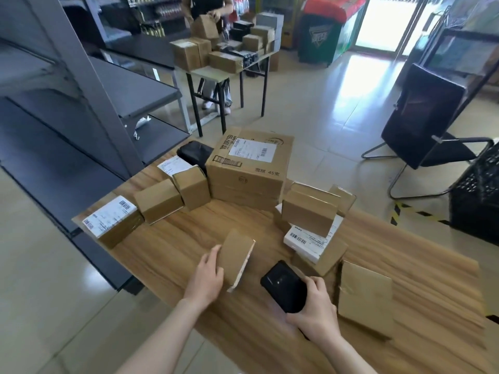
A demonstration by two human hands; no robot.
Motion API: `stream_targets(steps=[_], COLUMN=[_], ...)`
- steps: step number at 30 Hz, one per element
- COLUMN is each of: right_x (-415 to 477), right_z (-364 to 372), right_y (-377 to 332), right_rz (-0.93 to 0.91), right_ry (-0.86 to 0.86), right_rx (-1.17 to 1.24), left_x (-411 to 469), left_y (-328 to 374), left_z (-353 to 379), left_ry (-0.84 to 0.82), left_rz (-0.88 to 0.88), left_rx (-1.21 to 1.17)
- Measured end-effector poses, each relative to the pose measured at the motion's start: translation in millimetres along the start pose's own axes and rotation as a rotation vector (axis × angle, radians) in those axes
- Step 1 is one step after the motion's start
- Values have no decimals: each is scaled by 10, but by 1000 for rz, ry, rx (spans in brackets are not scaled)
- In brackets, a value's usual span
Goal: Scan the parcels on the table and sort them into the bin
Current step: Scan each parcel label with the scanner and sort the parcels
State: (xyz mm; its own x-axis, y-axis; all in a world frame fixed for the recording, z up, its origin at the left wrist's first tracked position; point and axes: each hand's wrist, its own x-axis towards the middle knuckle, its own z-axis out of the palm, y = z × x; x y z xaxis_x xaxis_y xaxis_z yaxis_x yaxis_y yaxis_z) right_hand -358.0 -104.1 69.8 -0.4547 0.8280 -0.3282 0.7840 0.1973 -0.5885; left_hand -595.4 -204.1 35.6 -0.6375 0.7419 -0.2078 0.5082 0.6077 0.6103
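Note:
My left hand (206, 276) grips a small flat cardboard parcel (236, 257), tilted up on its edge on the wooden table (189, 236). My right hand (314, 309) holds a black handheld scanner (283, 286) just right of that parcel, its dark face turned up. Several more cardboard parcels lie around: a large labelled box (248, 168) at the back, a labelled one (112, 221) at the far left, two plain ones (172, 195) beside it, a stack (310, 214) at the right and a flat one (364, 298) near my right hand.
A black crate-like bin (476, 203) stands on the floor to the right of the table, next to a black chair (424, 117). Grey shelving (81, 103) runs along the left. Behind, a person handles boxes at another table (216, 68).

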Motion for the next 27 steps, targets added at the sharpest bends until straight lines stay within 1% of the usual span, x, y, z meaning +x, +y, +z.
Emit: stream_targets(steps=[3, 5, 7, 9, 12, 15, 18, 20, 23, 27], right_x=[-7, -15, -25, -36, -43, -50, -70, -89, -112, -141], right_z=[57, 88, 114, 135, 137, 120, 123, 132, 160, 193], right_y=[-29, -37, -42, -40, -34, -39, -58, -79, -115, -147], right_rz=[-7, -8, -8, -4, -5, -9, -5, -8, -23, -24], right_ry=[-3, -11, -18, -25, -22, -15, -17, -19, -25, -27], right_rx=[-5, -2, -2, -8, -32, -40, -40, -43, -48, -79], left_x=[-34, -38, -47, -52, -51, -68, -105, -128, -158, -226], left_y=[-29, -35, -24, -15, -21, -89, -173, -218, -234, -121], left_z=[-43, -1, 64, 117, 115, 51, -11, -33, -29, 62], left_ry=[62, 30, -18, -4, 40, 2, -57, -48, 14, -17], left_rz=[26, 2, -38, -51, -24, 1, 16, 1, -27, -146], left_rx=[117, 247, 317, 297, 225, 142, 126, 132, 106, 112])
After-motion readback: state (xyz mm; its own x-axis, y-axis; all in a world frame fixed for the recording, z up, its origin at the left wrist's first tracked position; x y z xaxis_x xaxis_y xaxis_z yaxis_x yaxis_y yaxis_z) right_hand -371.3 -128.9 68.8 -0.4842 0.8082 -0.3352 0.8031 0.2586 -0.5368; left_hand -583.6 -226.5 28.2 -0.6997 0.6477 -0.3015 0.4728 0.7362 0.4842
